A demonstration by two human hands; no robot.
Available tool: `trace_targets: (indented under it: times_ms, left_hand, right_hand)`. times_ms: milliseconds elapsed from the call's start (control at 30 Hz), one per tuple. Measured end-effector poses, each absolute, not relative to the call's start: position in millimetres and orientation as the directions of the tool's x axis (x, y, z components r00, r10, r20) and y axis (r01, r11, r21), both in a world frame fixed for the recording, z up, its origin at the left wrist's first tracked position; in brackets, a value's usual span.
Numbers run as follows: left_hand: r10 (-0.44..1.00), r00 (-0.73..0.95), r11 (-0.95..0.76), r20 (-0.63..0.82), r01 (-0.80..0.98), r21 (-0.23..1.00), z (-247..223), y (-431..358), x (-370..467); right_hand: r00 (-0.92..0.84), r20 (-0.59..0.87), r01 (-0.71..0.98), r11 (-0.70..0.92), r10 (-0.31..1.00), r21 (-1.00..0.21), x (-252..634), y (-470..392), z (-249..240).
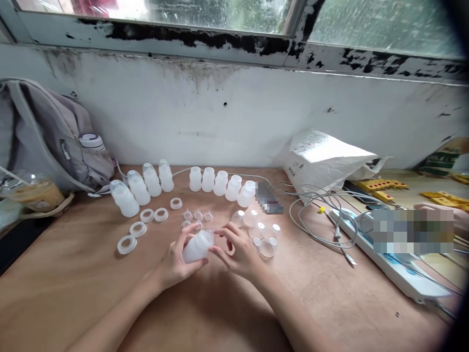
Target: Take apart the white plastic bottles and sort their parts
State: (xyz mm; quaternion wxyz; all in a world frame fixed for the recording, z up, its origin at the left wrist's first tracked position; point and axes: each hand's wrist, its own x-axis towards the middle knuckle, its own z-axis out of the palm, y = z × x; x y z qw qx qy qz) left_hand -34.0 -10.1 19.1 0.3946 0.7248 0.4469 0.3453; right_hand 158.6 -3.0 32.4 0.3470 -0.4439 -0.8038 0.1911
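My left hand (pixel 178 259) is wrapped round a frosted white baby bottle (pixel 197 248), tilted with its mouth end to the right. At that end, the thumb and fingers of my right hand (pixel 240 250) close on the rim, where a clear edge shows; whether a separate part is there I cannot tell. Just beyond the bottle lie several clear nipples (pixel 198 215). White collar rings (pixel 127 244) are spread out on the left. Clear domed caps (pixel 267 248) lie close to my right hand.
Capped bottles (pixel 124 198) and uncapped bottles (pixel 220 183) stand in rows at the back. Cables (pixel 322 205), a white bag (pixel 322 156) and a power strip (pixel 395 269) occupy the right, near another person's hand (pixel 432 215). A backpack (pixel 47 132) and drink cup (pixel 32 193) stand left.
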Motion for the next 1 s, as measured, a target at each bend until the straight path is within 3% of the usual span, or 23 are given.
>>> trace_targets:
  times_ms: [67,200,367,533,633,700,867,1000]
  left_hand:
    - [0.913,0.372,-0.315,0.168,0.382,0.869,19.1,-8.2,-36.5]
    - [0.899,0.379,-0.372,0.218,0.403,0.836,14.5,-5.2,-39.4]
    - [0.888,0.385,-0.406,0.252,0.398,0.823,9.4,-2.3,-40.0]
    - [0.867,0.398,-0.458,0.301,0.395,0.796,7.1,3.8,-44.8]
    - [0.864,0.411,-0.464,0.293,0.42,0.78,7.6,7.4,-49.5]
    - [0.865,0.417,-0.459,0.281,0.427,0.779,9.1,8.9,-52.3]
    - [0.874,0.461,-0.354,0.156,0.383,0.853,13.3,11.6,-57.4]
    - [0.876,0.476,-0.228,0.075,0.272,0.935,13.0,16.4,-60.8]
  right_hand:
    - [-0.291,0.395,0.648,0.483,0.872,-0.589,165.4,-0.3,34.8]
    - [0.039,0.417,0.809,0.217,0.908,-0.547,193.6,-0.5,43.4]
    - [0.017,0.209,0.933,0.06,0.978,-0.355,225.6,-10.2,38.9]
    - [0.004,0.157,0.945,0.047,0.988,-0.323,220.8,-12.4,24.6]
    - [0.002,0.178,0.919,0.068,0.984,-0.389,210.4,-7.4,36.1]
    - [0.03,0.208,0.861,0.08,0.978,-0.502,204.3,-3.1,50.3]
    - [-0.025,0.084,0.455,0.086,0.996,-0.886,189.7,3.6,74.4]
    - [-0.202,0.073,0.234,0.12,0.977,-0.965,178.7,8.6,65.6]
